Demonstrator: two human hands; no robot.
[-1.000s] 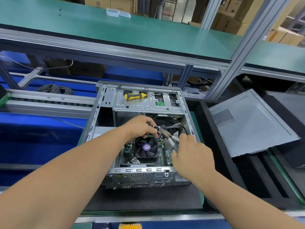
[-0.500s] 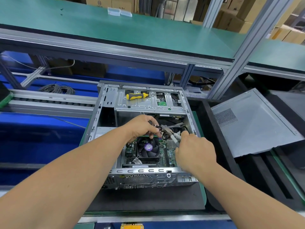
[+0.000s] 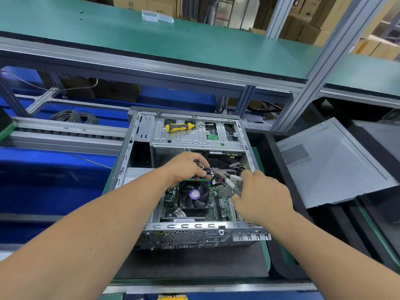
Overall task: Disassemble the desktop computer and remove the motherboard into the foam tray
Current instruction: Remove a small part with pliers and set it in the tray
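Note:
The open desktop case (image 3: 127,152) lies flat on the bench. Its green motherboard (image 3: 218,202) with a black fan (image 3: 193,194) sits in the near half. My left hand (image 3: 186,167) pinches a bundle of black cables (image 3: 202,166) above the fan. My right hand (image 3: 262,195) grips grey-handled cutting pliers (image 3: 228,180), and their jaws meet the cables just right of my left fingers. A black foam tray (image 3: 279,165) runs along the case's right side.
A yellow-and-black screwdriver (image 3: 179,127) lies on the drive cage (image 3: 194,139) at the case's far end. The removed grey side panel (image 3: 333,163) leans over the foam tray on the right. A roller conveyor (image 3: 65,133) and coiled grey cable (image 3: 74,116) are at the left.
The view has shifted slightly. Both hands stay on the cable bundle; my right hand with the pliers has edged a little up toward the cables.

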